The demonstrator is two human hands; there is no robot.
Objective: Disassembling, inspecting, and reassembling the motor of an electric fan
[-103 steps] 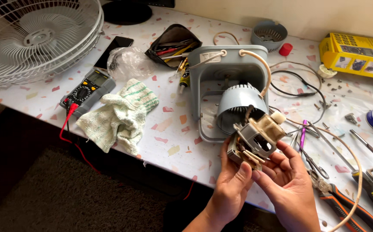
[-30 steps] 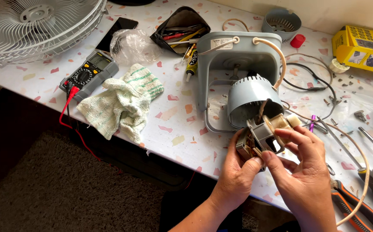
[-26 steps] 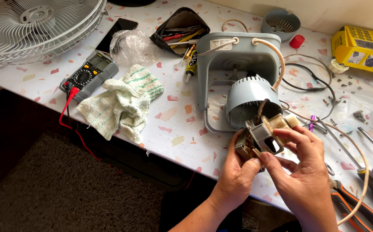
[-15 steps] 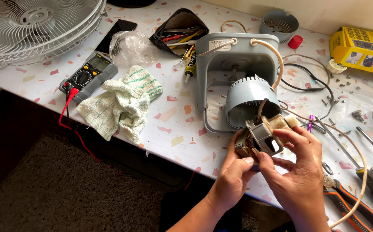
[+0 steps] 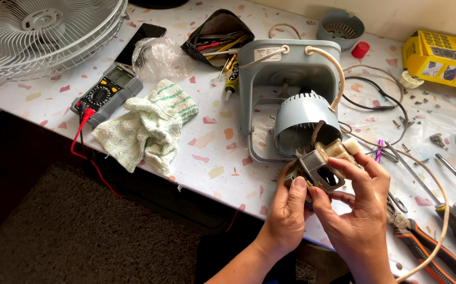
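The speckled surface [image 5: 212, 142] carries everything, with a white fan guard [image 5: 44, 31] lying at its far left corner. Near the middle stands a grey-blue fan housing [image 5: 291, 79], its round motor cover [image 5: 304, 123] facing the person. To the left lie a crumpled green-striped cloth [image 5: 149, 126] and a grey meter [image 5: 107, 94] with red leads hanging over the edge. A yellow box [image 5: 443, 58] sits at the far right.

Just in front of the cover, the person holds a small motor [image 5: 325, 165] above the surface's near edge. The left hand [image 5: 288, 210] cups it from below, fingers curled around its underside and thumb pressed to its face. The right hand [image 5: 362, 205] pinches its top and side with thumb and forefinger. A cream cable [image 5: 338, 68] runs from the housing down to the motor, so turning it gently, without tugging that cable, seems the wise course. Orange-handled pliers [image 5: 427, 250] lie just beside the right wrist.
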